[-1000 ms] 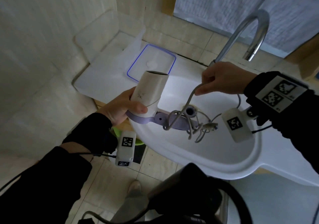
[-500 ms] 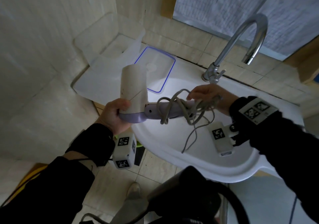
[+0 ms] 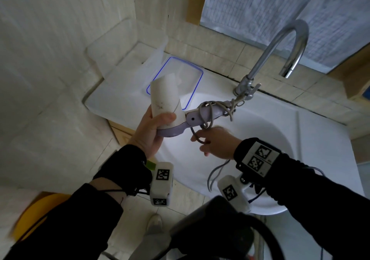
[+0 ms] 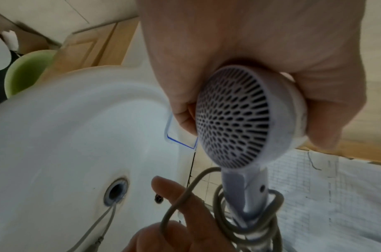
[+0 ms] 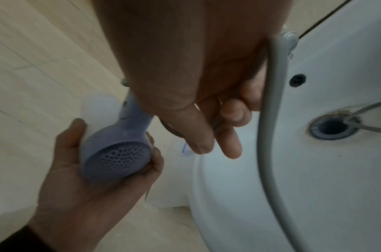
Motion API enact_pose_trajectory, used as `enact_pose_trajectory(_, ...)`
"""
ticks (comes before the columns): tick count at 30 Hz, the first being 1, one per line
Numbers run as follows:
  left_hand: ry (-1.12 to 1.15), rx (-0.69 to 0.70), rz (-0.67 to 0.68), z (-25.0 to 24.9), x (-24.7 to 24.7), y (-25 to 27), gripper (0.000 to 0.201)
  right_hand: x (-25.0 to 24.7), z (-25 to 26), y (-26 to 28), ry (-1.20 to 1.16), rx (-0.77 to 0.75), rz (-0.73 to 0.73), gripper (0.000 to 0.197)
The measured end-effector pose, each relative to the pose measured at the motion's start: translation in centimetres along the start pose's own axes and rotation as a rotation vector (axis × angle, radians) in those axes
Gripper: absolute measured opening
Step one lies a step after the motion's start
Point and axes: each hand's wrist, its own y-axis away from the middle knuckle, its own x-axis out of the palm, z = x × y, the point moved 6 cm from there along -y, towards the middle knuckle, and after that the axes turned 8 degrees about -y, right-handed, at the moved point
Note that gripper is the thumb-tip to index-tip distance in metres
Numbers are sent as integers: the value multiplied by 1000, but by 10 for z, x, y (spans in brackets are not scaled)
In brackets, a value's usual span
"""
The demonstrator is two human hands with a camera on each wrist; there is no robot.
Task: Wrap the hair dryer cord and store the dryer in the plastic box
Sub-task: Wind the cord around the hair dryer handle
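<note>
The left hand [image 3: 149,131] grips the hair dryer [image 3: 166,103] over the sink [image 3: 312,131] rim — barrel pointing up and away, handle extending right. The right hand [image 3: 215,142] pinches the cord [image 3: 206,115] — several loops encircle the handle.

Beige tiled walls [image 3: 60,39], frosted window [image 3: 280,15]

We see black long sleeves [image 3: 312,189], white marker-printed wrist camera blocks [image 3: 161,182], thin black cables [image 3: 112,190], perhaps a grey shoe [image 3: 154,222].
</note>
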Motion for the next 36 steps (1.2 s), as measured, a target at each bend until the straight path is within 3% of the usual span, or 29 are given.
enact_pose_trajectory(6,-172,112,9,-12,0,2,23,2,11,12,-144,13,93,18)
enact_pose_trajectory(10,-225,125,18,-15,0,3,24,-1,8,19,-399,38,102,10)
enact_pose_trajectory(13,-246,128,40,-16,0,3,25,-3,4,19,-424,48,88,15)
enact_pose_trajectory(20,-365,95,-5,-18,-10,2,27,-26,6,28,-153,85,35,15)
enact_pose_trajectory(22,-391,62,-71,-13,-17,2,46,-38,10,32,-44,75,-13,14)
enact_pose_trajectory(24,-417,30,-90,-10,-21,2,63,-52,20,36,167,27,-93,12)
enact_pose_trajectory(30,-489,12,-9,-21,-9,7,58,-79,45,50,691,-75,-318,20)
enact_pose_trajectory(33,-574,2,54,-28,-2,8,61,-91,47,53,687,-123,-467,10)
enact_pose_trajectory(36,-614,1,121,-32,3,9,62,-99,35,51,285,-54,-503,3)
